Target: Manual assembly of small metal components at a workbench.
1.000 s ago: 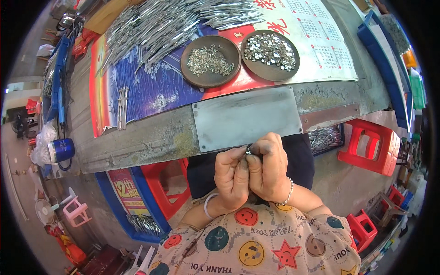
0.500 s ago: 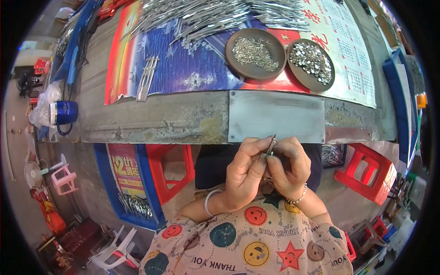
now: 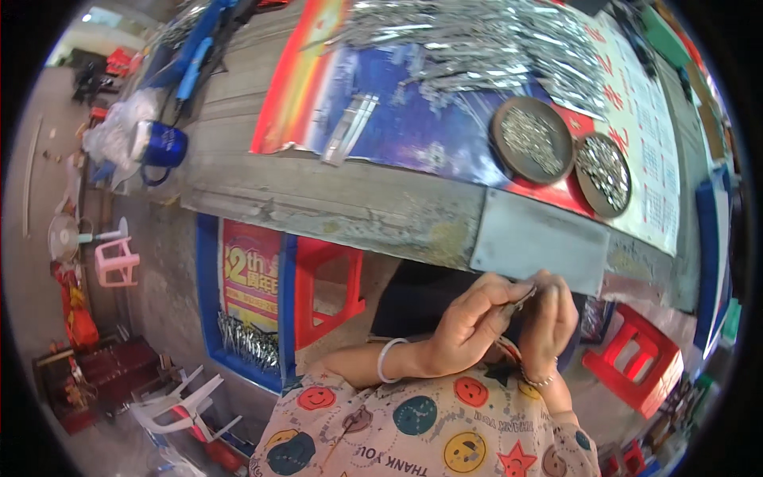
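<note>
Between the thumb and fingers of my left hand [image 3: 474, 324] is a small, slim metal piece [image 3: 523, 299], dark and pointed at its end. My right hand [image 3: 550, 322] is right beside it with fingers bent and pressed together; it is blurred, and what those fingers hold is hidden. Both hands are just in front of a grey metal plate [image 3: 540, 242] fixed at the table edge. Beyond the plate sit a round brown dish of tiny metal pins [image 3: 509, 159] and a second dish of small shiny round bits [image 3: 592, 191].
A big heap of slim silver metal strips [image 3: 477, 48] covers the table's far part. A few finished-looking strips [image 3: 350, 131] lie apart on the left. A blue mug [image 3: 165, 146] stands at the left edge. Red stools [image 3: 636, 358] and a blue tray [image 3: 211, 318] are below.
My head has turned, so the table appears tilted and shifted right. My right hand's fingers have shifted around the metal piece, which now points up and to the right from my left fingers.
</note>
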Demonstrator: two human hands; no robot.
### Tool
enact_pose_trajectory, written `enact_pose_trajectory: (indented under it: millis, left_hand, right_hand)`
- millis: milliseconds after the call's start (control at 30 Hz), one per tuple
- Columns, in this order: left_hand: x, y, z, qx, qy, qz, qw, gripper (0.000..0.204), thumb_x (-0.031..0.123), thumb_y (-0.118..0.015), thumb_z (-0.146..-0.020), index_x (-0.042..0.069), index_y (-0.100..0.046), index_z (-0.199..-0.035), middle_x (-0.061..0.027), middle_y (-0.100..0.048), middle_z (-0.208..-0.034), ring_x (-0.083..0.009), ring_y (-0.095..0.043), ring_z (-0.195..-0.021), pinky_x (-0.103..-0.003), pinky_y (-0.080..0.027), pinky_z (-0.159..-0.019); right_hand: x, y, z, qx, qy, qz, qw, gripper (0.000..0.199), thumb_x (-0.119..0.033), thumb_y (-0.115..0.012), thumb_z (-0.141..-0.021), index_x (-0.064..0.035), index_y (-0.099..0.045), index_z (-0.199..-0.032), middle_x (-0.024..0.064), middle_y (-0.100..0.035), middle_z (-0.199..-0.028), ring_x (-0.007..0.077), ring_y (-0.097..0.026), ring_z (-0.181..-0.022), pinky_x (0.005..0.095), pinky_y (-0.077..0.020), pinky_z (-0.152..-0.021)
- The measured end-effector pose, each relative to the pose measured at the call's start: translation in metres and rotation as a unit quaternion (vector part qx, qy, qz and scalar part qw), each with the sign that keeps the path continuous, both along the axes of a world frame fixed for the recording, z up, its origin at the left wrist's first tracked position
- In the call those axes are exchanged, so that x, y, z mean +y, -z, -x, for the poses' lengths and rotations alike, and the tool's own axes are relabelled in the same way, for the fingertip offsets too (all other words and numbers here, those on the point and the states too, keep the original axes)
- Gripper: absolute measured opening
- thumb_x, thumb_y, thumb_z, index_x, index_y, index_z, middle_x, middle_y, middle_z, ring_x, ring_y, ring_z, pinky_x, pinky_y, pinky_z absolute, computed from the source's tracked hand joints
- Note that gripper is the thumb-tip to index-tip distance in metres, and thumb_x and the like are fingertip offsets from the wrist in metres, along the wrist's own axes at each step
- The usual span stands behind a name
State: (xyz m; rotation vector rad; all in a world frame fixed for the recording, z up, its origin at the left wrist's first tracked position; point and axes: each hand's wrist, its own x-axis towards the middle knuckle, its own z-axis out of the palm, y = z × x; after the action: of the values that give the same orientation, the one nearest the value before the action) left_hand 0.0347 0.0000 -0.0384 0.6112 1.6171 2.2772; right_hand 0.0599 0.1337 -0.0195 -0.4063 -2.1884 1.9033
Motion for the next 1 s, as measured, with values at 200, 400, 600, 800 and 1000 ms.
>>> enact_pose_trajectory:
  millis: [200, 400, 600, 800, 1000]
  left_hand:
    - [-0.096, -0.029, 0.113, 0.057, -0.196, 0.204, 0.957, 0.025, 0.0, -0.048, -0.093, -0.002, -0.054, -0.117, -0.0034, -0.055, -0.09, -0.0081, -0.053, -0.071, -0.022, -0.046, -0.064]
    - [-0.156, 0.0, 0.227, 0.204, -0.305, 0.462, 0.808, 0.022, 0.003, -0.056, -0.081, 0.002, -0.061, -0.103, -0.0155, -0.063, -0.084, -0.028, -0.063, -0.076, -0.038, -0.049, -0.071]
    - [-0.137, -0.005, 0.241, 0.251, -0.237, 0.489, 0.801, 0.022, 0.004, -0.059, -0.08, 0.002, -0.064, -0.102, -0.0123, -0.063, -0.077, -0.0223, -0.06, -0.065, -0.031, -0.048, -0.062]
    - [-0.15, -0.002, 0.328, 0.327, -0.272, 0.479, 0.768, 0.016, 0.01, -0.061, -0.082, 0.007, -0.064, -0.098, -0.0148, -0.06, -0.089, -0.0319, -0.06, -0.086, -0.041, -0.048, -0.075]
    - [-0.181, 0.024, 0.401, 0.317, -0.264, 0.596, 0.689, 0.016, 0.022, -0.065, -0.081, 0.008, -0.064, -0.09, -0.0153, -0.06, -0.093, -0.0345, -0.056, -0.094, -0.045, -0.045, -0.081]
  right_hand:
    - [0.004, 0.009, 0.007, 0.04, -0.166, -0.046, 0.984, 0.036, -0.028, -0.044, -0.099, 0.0039, -0.056, -0.088, 0.0114, -0.055, -0.073, 0.018, -0.055, -0.06, 0.0272, -0.0436, -0.057]
    - [-0.01, -0.009, 0.023, 0.089, -0.252, -0.142, 0.953, 0.006, -0.001, -0.054, -0.084, 0.0019, -0.057, -0.088, 0.0156, -0.055, -0.078, 0.0323, -0.056, -0.066, 0.0358, -0.0458, -0.059]
    - [-0.004, -0.007, 0.027, 0.09, -0.251, -0.168, 0.949, 0.007, -0.001, -0.06, -0.08, 0.0007, -0.057, -0.087, 0.0146, -0.058, -0.081, 0.0308, -0.058, -0.069, 0.0363, -0.0472, -0.058]
    - [0.0, 0.002, 0.033, 0.097, -0.261, -0.158, 0.947, 0.006, -0.003, -0.062, -0.08, -0.0012, -0.058, -0.085, 0.0124, -0.059, -0.078, 0.0286, -0.059, -0.066, 0.0349, -0.0474, -0.055]
    - [0.005, -0.001, 0.034, 0.092, -0.276, -0.137, 0.947, 0.008, -0.008, -0.064, -0.082, -0.0018, -0.059, -0.086, 0.0119, -0.058, -0.078, 0.028, -0.059, -0.065, 0.0336, -0.0472, -0.055]
